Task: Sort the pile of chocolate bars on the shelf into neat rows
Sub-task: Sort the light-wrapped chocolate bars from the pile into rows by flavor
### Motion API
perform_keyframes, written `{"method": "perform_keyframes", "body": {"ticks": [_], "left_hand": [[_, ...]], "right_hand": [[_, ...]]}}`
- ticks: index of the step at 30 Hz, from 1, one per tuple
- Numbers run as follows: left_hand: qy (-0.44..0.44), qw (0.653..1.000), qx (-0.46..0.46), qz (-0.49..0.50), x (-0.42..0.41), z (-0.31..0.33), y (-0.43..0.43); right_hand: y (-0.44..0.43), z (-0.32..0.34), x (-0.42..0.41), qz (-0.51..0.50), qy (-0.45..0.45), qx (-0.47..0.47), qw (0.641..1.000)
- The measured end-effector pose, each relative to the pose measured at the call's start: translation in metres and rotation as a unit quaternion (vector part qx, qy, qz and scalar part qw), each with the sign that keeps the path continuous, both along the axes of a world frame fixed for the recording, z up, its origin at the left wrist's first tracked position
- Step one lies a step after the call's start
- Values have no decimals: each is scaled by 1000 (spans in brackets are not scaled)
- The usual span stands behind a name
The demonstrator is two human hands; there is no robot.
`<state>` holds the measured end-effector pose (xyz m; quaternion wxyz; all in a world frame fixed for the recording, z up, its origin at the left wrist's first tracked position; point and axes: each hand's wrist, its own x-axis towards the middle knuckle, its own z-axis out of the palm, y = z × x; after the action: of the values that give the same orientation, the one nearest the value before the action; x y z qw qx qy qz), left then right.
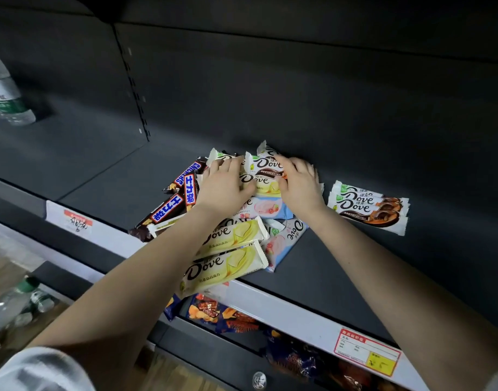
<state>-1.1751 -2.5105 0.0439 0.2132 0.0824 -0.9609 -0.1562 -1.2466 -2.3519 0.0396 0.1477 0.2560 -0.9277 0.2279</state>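
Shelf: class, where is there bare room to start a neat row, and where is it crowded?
Bare: the shelf left of the Snickers bars, up to the upright; and right of the stacked brown Dove bars. Crowded: the middle pile, where the left hand and right hand rest.

"Dove" on cream bars centre and brown-swirl bars right. "SNICKERS" and "士力架" on brown bars left. Shelf tag probably illegible.

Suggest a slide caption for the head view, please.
Left hand and right hand rest on the jumbled chocolate pile on the shelf; stacked Dove bars lie apart.
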Motion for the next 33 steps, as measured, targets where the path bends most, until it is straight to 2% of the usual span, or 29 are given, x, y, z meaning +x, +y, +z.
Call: {"method": "perform_keyframes", "body": {"ticks": [7, 12, 17, 23, 29, 33], "left_hand": [[6, 999, 29, -40, -2, 4, -1], [69, 982, 163, -60, -4, 17, 1], [70, 980, 139, -127, -10, 29, 1], [64, 978, 125, -156, -21, 31, 22], [68, 973, 85, -203, -33, 38, 57], [51, 966, 78, -240, -42, 31, 83]], "right_hand": [[2, 2, 10, 8, 41, 15, 999], [6, 8, 10, 42, 48, 33, 997], [15, 26, 11, 50, 69, 49, 995], [44, 37, 11, 27, 74, 109, 991], [91, 33, 12, -17, 68, 39, 997], [128, 30, 15, -40, 113, 46, 992]]}}
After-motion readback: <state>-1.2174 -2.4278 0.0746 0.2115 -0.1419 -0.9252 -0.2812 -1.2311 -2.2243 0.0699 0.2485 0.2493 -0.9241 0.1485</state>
